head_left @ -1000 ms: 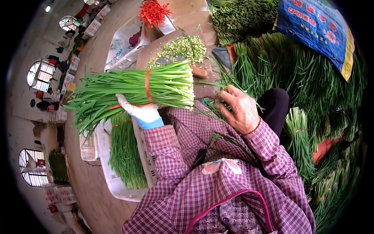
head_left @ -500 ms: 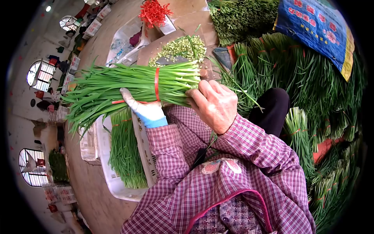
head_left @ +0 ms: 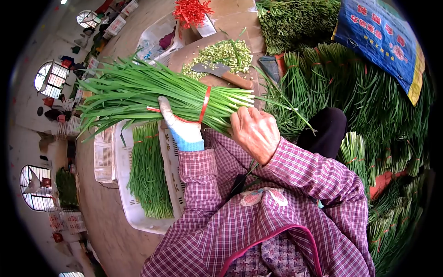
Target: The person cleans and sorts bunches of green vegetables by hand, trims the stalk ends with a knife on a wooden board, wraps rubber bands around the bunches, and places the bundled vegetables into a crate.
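A thick bundle of garlic chives (head_left: pixel 152 92) lies across my left hand (head_left: pixel 182 127), which wears a white and blue glove. The gloved thumb shows on the near side; the fingers are hidden under the bundle. A red tie (head_left: pixel 205 104) circles the stems beyond that hand. My bare right hand (head_left: pixel 256 131) has its fingers curled in at the pale stem ends on the right, gripping there. Behind the stems a knife with a wooden handle (head_left: pixel 237 80) rests on a board (head_left: pixel 182 57) among chopped stem ends (head_left: pixel 226 53).
On the left a white crate (head_left: pixel 129 198) holds another tied chive bundle (head_left: pixel 150 175). Red ties (head_left: pixel 191 13) are heaped at the back. Many chive bundles (head_left: pixel 350 87) are piled on the right, partly under a blue sack (head_left: pixel 378 41). Loose chives lie by the board.
The bundle has tilted, its stem ends now lower and further right. Both hands have shifted slightly right in view. The knife handle, formerly hidden behind the bundle, now shows.
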Tool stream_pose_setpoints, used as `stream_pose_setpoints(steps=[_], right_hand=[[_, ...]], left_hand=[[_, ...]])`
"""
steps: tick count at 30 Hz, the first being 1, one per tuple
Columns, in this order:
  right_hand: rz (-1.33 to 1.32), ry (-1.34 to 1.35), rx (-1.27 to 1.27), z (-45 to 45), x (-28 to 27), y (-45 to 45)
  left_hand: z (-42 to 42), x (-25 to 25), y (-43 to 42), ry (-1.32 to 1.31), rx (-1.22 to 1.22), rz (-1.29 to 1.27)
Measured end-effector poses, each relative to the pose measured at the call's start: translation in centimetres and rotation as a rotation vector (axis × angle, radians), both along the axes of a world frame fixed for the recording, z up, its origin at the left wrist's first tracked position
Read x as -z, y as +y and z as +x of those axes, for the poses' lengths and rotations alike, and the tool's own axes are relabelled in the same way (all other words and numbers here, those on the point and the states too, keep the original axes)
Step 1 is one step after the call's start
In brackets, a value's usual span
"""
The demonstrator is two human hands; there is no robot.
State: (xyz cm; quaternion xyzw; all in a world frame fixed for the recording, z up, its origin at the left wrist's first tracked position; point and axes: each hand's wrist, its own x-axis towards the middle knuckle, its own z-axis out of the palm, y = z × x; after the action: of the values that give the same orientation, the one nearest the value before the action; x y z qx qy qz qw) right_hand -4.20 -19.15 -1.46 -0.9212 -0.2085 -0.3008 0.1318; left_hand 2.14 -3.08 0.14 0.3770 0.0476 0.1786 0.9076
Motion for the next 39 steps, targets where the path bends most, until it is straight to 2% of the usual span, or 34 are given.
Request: stream_pose_setpoints(steps=[4, 8, 9, 14, 20, 23, 28, 31, 36, 39], right_hand=[[-0.025, 0.102, -0.154, -1.6, 0.9, 0.7], [0.026, 0.173, -0.254, -3.3, 3.1, 1.4], [0.056, 0.2, -0.282, -3.8, 4.0, 1.7], [0.053, 0.273, -0.33, -5.7, 7.2, 2.7], [-0.002, 0.32, -0.369, -8.0, 9.1, 3.5], [0.053, 0.361, -0.392, -7.9, 9.2, 3.2], [0.153, 0.493, -0.474, -7.0, 5.1, 1.5], [0.281, 0.498, -0.406, -5.7, 1.9, -0.1], [0.365, 0.413, -0.32, -3.6, 2.9, 0.3], [0.306, 0.404, -0.266, -3.2, 3.4, 1.2]], left_hand=[[-0.5, 2.1, 0.9, 0.08, -0.027, 0.028], [-2.1, 5.2, 2.9, 0.113, 0.157, 0.037], [-2.5, 5.7, 3.0, 0.158, 0.135, 0.026], [-4.2, 10.4, 4.8, 0.188, 0.141, -0.013], [-4.5, 13.8, 6.8, 0.215, 0.139, -0.094], [-4.4, 14.8, 7.7, 0.179, 0.175, -0.112], [-4.3, 12.5, 7.6, 0.165, 0.14, -0.097], [-4.4, 10.9, 7.8, 0.118, 0.125, -0.081], [-4.1, 10.0, 8.2, 0.031, 0.129, -0.106], [-4.0, 9.3, 7.8, 0.041, 0.145, -0.1]])
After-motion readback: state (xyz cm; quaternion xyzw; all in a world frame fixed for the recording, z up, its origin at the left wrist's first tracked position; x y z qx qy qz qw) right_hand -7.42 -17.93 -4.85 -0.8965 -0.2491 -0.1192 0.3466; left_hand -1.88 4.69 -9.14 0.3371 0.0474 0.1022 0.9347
